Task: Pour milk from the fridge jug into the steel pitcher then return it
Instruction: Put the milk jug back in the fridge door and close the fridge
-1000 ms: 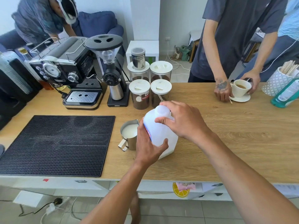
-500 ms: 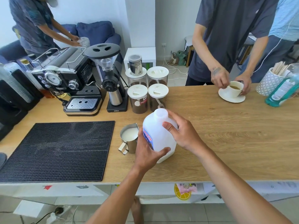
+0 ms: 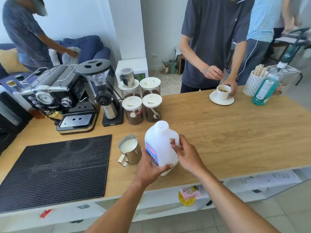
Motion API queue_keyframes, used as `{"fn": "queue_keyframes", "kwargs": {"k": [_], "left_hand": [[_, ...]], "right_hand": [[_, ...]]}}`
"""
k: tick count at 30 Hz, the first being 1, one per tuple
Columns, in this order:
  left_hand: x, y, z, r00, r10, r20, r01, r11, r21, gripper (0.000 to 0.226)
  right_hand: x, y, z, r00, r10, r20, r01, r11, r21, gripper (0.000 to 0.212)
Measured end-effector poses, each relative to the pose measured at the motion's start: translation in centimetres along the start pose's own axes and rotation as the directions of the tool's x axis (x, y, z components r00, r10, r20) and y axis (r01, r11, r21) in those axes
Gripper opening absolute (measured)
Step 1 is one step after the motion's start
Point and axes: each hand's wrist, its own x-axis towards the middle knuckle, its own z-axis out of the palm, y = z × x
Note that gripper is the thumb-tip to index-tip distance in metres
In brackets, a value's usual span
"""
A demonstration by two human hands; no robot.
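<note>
Your milk jug (image 3: 161, 145) stands upright on the wooden counter (image 3: 235, 137), cap on, near the front edge. Your left hand (image 3: 149, 167) is wrapped around its lower left side, thumb across the front base. Your right hand (image 3: 186, 155) is closed on the handle at its right shoulder, fingers curled through the opening. The steel pitcher (image 3: 130, 149) sits just beside the jug on its left, filled with milk, spout pointing away from you, handle toward you.

Surroundings: a black rubber mat (image 3: 53, 169) lies left of the pitcher. Behind it stand an espresso machine (image 3: 57, 98) and a coffee grinder (image 3: 104, 93). Four white-lidded canisters (image 3: 134, 110) of ground coffee stand directly behind the jug, and a small steel tin (image 3: 127, 78) rests on the rear left one. Across the counter, a person in a dark shirt holds a white cup (image 3: 223, 92) on a saucer. A green bottle (image 3: 264, 89) and a patterned pot of wooden sticks (image 3: 254, 81) occupy the far right corner. The counter right of the jug is bare wood.

Markings: the jug carries a blue label (image 3: 152, 153) with red lettering, too blurred to confirm. The front left canister reads "SMART", partly cut off. A yellow lemon-slice sticker (image 3: 186, 198) sits below the counter edge.
</note>
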Motion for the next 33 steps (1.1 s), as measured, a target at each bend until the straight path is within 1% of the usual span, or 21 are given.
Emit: {"fn": "queue_keyframes", "kwargs": {"k": [2,4,9,13,15,17,19,21,23,25,26,29,30,33], "left_hand": [[-0.1,0.0,-0.1,0.998,0.012,0.056,-0.01,1.0,-0.02,0.101],[-0.1,0.2,-0.1,0.996,0.027,0.083,-0.024,0.999,-0.027,0.097],[0.0,0.7,0.3,0.981,0.138,0.138,-0.143,0.989,0.024,0.085],[-0.4,1.7,1.0,0.931,0.228,0.286,-0.253,0.966,0.056,0.078],[-0.8,2.5,1.6,0.906,0.27,0.325,-0.313,0.946,0.089,0.078],[-1.4,3.1,2.5,0.887,0.306,0.346,-0.364,0.924,0.117,0.083],[-2.3,3.8,3.7,0.871,0.323,0.369,-0.389,0.913,0.119,0.086],[-3.3,4.9,4.9,0.835,0.342,0.431,-0.423,0.9,0.106,0.086],[-4.4,6.0,6.4,0.788,0.363,0.497,-0.481,0.867,0.129,0.085],[-5.8,6.9,8.0,0.734,0.388,0.558,-0.54,0.831,0.132,0.084],[-6.5,7.2,8.7,0.71,0.393,0.585,-0.555,0.823,0.121,0.083],[-9.2,8.5,11.2,0.604,0.411,0.682,-0.607,0.793,0.059,0.083],[-10.5,9.1,12.4,0.552,0.423,0.719,-0.641,0.766,0.041,0.083],[-13.9,10.7,15.1,0.436,0.456,0.776,-0.717,0.697,-0.007,0.084]], "right_hand": [[-0.4,-0.6,-0.1,0.998,-0.012,-0.067,0.01,0.999,-0.031,0.018],[-0.7,-0.9,0.0,0.992,-0.006,-0.125,-0.001,0.999,-0.052,0.021],[-1.9,-1.4,-0.9,0.956,0.033,-0.291,-0.06,0.995,-0.085,0.021],[-4.7,-1.4,-1.3,0.852,0.026,-0.524,-0.086,0.992,-0.09,0.024],[-6.4,-1.6,-1.7,0.815,0.046,-0.578,-0.115,0.99,-0.083,0.024],[-8.1,-1.7,-2.5,0.787,0.082,-0.611,-0.152,0.986,-0.063,0.024],[-9.7,-1.6,-3.4,0.752,0.113,-0.649,-0.193,0.98,-0.053,0.024],[-11.8,-1.0,-4.4,0.685,0.151,-0.712,-0.247,0.969,-0.032,0.025],[-14.3,-0.1,-5.3,0.599,0.202,-0.775,-0.306,0.952,0.012,0.026],[-17.1,0.8,-6.0,0.518,0.252,-0.818,-0.351,0.934,0.066,0.021],[-18.3,1.2,-6.3,0.492,0.277,-0.825,-0.363,0.927,0.095,0.019],[-22.9,1.6,-7.6,0.394,0.325,-0.86,-0.396,0.904,0.16,0.016],[-25.0,1.7,-8.1,0.343,0.34,-0.876,-0.409,0.893,0.187,0.017],[-30.1,2.5,-9.3,0.223,0.375,-0.9,-0.441,0.862,0.25,0.022]]}}
